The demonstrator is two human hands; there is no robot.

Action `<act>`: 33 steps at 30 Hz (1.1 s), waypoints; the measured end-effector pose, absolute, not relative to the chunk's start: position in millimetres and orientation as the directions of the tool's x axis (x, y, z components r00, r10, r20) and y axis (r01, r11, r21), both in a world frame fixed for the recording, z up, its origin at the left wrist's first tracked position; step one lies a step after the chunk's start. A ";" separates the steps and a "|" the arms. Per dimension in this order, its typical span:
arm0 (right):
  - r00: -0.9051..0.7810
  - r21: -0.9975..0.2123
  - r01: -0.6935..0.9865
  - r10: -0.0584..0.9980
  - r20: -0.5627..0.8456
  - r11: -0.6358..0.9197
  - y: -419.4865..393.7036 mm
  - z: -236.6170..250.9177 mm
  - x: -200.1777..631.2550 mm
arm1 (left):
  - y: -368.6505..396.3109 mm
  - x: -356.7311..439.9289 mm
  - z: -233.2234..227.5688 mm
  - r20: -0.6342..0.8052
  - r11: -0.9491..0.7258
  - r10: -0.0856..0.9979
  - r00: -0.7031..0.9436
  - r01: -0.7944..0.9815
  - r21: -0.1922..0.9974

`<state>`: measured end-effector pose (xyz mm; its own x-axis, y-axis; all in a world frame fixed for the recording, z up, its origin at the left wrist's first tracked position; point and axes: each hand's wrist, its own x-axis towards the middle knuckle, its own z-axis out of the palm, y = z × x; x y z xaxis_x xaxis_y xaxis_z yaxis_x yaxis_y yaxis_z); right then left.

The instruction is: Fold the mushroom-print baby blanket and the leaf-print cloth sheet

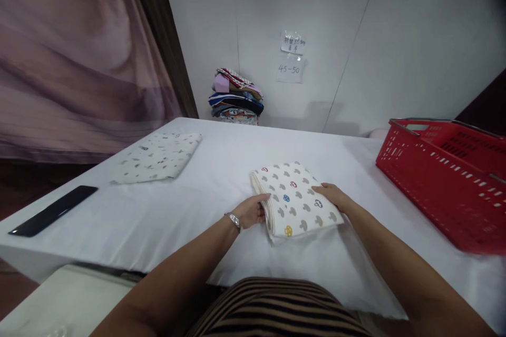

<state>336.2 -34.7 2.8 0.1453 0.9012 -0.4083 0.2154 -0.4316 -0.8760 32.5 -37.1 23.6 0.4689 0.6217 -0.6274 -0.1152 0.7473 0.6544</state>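
A folded white cloth (296, 200) printed with grey and coloured mushrooms is between my two hands, over the front part of the white-covered table. My left hand (252, 211), with a silver bracelet at the wrist, grips its left folded edge; the thumb lies on top and the fingers curl beneath. On the opposite side my right hand (332, 196) holds the right edge, thumb on the upper face, the other fingers mostly hidden under the fabric. Further left lies another folded white cloth (160, 157) with small grey prints, untouched.
A red plastic basket (443, 189) stands on the table's right side. A dark flat strip (55, 210) lies near the left edge. Behind the table rises a pile of folded fabrics (236, 97) against the wall. A pink curtain (79, 63) hangs at left.
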 end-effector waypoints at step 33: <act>-0.084 -0.028 0.996 0.991 0.101 0.087 -84.1 89.4 241.9 | -48.1 90.0 57.8 -0.161 0.124 0.955 0.251 0.154 0.980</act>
<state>241.9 -84.1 89.4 -0.0836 0.9913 0.1013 0.9958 0.0869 -0.0285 90.0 -48.1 57.8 0.2509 0.9546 -0.1605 0.1540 0.1244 0.9802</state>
